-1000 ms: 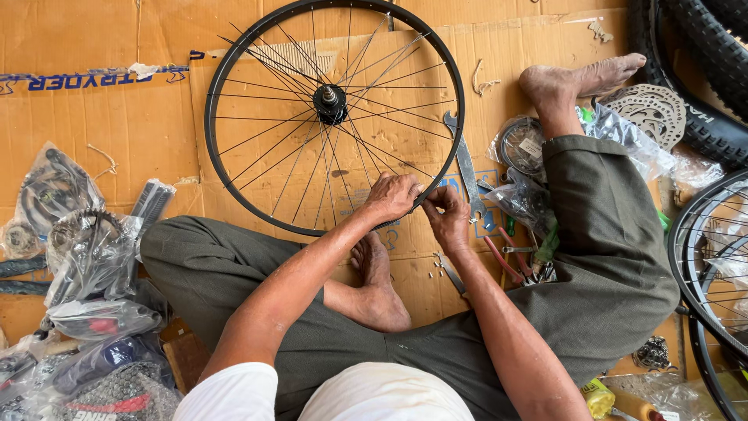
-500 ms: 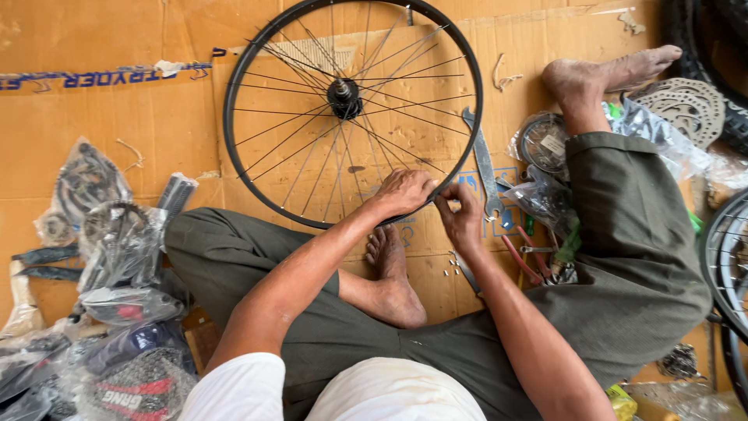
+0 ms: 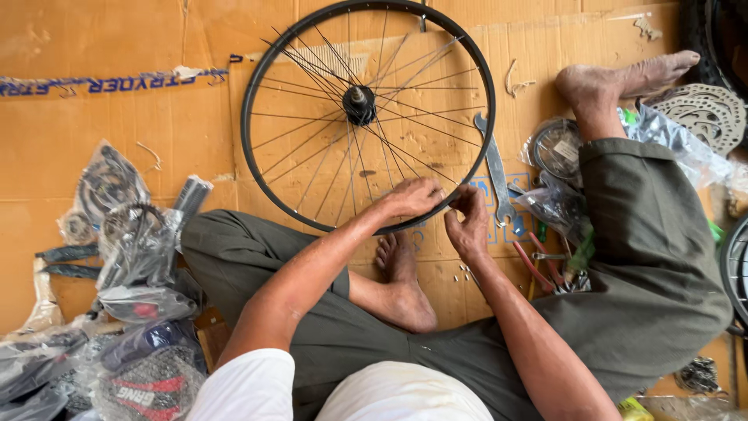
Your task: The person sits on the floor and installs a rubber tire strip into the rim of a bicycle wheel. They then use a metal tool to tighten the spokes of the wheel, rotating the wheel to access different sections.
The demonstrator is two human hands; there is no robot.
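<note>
Nearest, a bare foot (image 3: 401, 284) is tucked under the crossed legs on the cardboard (image 3: 93, 156). Just beyond it both hands meet at the near rim of the bicycle wheel (image 3: 368, 115): the left hand (image 3: 411, 198) curls closed over the rim, the right hand (image 3: 467, 222) pinches at it just beside. The wheel extends far from them, a spanner (image 3: 495, 168) lying to its right
</note>
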